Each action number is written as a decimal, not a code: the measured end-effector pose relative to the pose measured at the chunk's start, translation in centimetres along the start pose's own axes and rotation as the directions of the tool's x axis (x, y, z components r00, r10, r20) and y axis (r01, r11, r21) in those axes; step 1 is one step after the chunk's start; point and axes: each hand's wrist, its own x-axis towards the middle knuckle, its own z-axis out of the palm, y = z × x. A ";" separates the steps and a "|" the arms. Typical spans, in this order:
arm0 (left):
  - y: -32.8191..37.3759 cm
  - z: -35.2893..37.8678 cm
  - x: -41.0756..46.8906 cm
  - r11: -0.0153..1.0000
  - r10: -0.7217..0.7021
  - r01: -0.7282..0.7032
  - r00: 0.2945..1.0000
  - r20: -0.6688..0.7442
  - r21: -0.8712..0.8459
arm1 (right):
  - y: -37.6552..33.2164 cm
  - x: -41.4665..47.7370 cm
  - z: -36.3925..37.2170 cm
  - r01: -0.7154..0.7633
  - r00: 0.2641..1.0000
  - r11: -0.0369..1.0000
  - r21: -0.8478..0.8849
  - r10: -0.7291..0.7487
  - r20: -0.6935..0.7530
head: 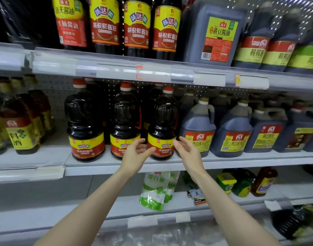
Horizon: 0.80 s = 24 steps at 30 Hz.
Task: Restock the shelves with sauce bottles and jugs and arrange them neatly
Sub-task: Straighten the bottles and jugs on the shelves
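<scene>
Upright sauce bottle [162,125] is standing at the middle shelf [98,164] front, long axis vertical. Left hand [137,153] and right hand [186,151] are flanking it, equally near, each grip spread, holding nothing.

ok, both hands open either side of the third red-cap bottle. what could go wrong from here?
1. The bottle stands near the shelf edge; a pull low on its label might tip it forward.
2. The right hand sits in the narrow gap by the jug and may nudge it.
3. The left hand is close to the middle bottle, which could get bumped.
</scene>
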 end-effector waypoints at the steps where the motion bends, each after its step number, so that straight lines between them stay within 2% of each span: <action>1: -0.1 0.8 0.2 1.000 -0.002 0.002 1.000 -0.007 -0.002 | 0.3 0.5 -0.7 -0.004 1.000 1.000 -0.002 0.004 0.016; 5: -0.5 2.9 1.0 0.999 -0.043 0.042 0.997 -0.064 -0.015 | 1.5 2.4 -1.8 -0.001 0.991 1.000 -0.005 0.001 0.136; 12: -1.9 5.9 2.1 0.998 -0.049 0.046 0.995 -0.086 -0.046 | 4.1 5.9 -2.0 -0.007 0.956 0.994 0.105 -0.024 0.291; 24: -4.5 6.6 4.6 0.996 0.046 -0.048 0.998 -0.032 -0.075 | 6.2 8.0 -0.3 0.025 0.957 0.999 0.042 -0.036 0.289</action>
